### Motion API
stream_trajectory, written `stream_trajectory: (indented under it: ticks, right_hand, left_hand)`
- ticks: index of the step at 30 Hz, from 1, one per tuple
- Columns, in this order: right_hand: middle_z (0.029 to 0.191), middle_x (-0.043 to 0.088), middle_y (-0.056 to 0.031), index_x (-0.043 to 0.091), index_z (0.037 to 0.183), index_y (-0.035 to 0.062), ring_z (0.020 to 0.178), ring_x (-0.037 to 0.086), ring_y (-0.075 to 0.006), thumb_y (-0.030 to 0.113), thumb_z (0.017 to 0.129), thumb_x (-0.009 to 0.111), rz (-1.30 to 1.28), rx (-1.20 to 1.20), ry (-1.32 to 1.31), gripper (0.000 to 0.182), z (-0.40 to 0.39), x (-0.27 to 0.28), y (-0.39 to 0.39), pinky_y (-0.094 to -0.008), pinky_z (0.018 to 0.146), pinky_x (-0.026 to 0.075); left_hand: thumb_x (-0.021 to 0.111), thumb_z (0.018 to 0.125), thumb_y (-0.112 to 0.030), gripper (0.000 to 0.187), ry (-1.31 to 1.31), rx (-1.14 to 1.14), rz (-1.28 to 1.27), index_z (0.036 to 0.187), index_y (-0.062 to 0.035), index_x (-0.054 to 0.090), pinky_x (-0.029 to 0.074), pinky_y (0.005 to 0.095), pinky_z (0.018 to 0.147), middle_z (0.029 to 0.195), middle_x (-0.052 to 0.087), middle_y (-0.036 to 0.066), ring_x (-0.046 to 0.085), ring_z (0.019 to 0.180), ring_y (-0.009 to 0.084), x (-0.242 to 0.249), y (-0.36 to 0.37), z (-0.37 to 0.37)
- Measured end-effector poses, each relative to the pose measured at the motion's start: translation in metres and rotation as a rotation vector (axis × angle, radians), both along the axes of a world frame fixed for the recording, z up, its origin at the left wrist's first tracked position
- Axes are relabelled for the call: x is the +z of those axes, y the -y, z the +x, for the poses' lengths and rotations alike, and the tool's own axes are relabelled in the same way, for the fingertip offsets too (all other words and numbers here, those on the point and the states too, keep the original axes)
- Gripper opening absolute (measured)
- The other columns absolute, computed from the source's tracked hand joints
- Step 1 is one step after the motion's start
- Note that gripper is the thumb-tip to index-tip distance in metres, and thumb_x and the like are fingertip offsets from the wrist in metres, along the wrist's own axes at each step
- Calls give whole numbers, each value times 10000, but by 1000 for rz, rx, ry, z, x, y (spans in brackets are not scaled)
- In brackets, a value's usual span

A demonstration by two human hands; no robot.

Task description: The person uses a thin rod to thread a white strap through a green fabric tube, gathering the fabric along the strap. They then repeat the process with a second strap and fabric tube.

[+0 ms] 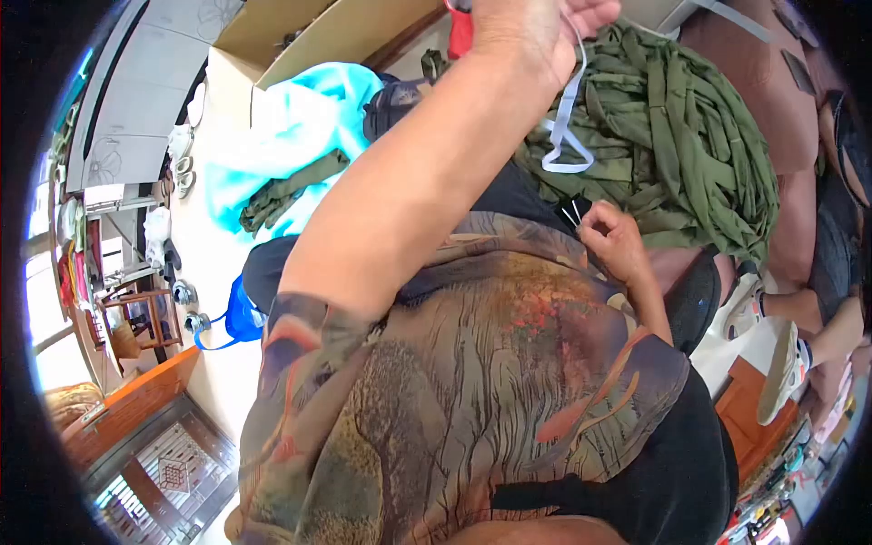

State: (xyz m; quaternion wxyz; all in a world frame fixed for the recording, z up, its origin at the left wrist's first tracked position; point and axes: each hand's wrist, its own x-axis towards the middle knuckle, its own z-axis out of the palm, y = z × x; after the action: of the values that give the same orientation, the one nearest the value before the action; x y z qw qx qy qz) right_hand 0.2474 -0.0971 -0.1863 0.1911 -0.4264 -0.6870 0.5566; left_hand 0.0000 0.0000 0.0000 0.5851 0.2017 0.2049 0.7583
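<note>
A: Head view: we see our left hand raised high at the top edge, fingers closed on a pale grey flat webbing strap that hangs down in a narrow loop.

B: And it dangles in front of the heap of olive-green fabric straps. Our right hand sits lower, by our lap, pinching a small black clip with white stripes.

A: A crumpled turquoise cloth lies beside an open cardboard box.
</note>
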Motion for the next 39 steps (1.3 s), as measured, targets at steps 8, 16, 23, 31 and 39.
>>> stream_trajectory:
  ticks: [8,16,23,31,39]
  right_hand:
    - [786,507,-31,554,813,2,736,501,-120,87,820,629,-167,-47,-4,114,-2,16,9,-269,669,412]
    - [806,537,-30,578,856,12,759,507,-117,100,848,636,-54,-138,-1,105,12,-1,6,-252,703,411]
    - [803,531,29,582,845,37,771,478,-65,104,865,631,-89,-201,7,86,31,4,10,-223,713,405]
    - [795,521,7,557,826,18,777,484,-86,72,848,626,-48,-208,1,90,42,2,12,-227,728,401]
    - [797,519,-19,549,811,9,774,490,-113,47,825,627,23,-172,17,87,35,1,15,-239,733,404]
  left_hand:
    - [499,958,-167,201,-338,-273,-325,1092,-21,540,544,373,704,912,639,121,628,758,254,-124,-56,-2]
    - [648,860,-147,147,-1721,189,138,948,-36,687,501,306,686,796,653,74,617,728,165,-132,22,-27]
    - [620,828,-45,157,-1686,-428,485,981,-48,656,514,385,721,891,652,111,648,828,303,-164,79,38]
    - [622,763,3,207,-1943,-428,417,959,-64,627,519,429,785,955,611,116,625,933,343,-200,70,21]
    - [606,775,23,237,-1898,-479,383,979,-89,649,517,412,800,1065,586,120,609,963,353,-197,70,18]
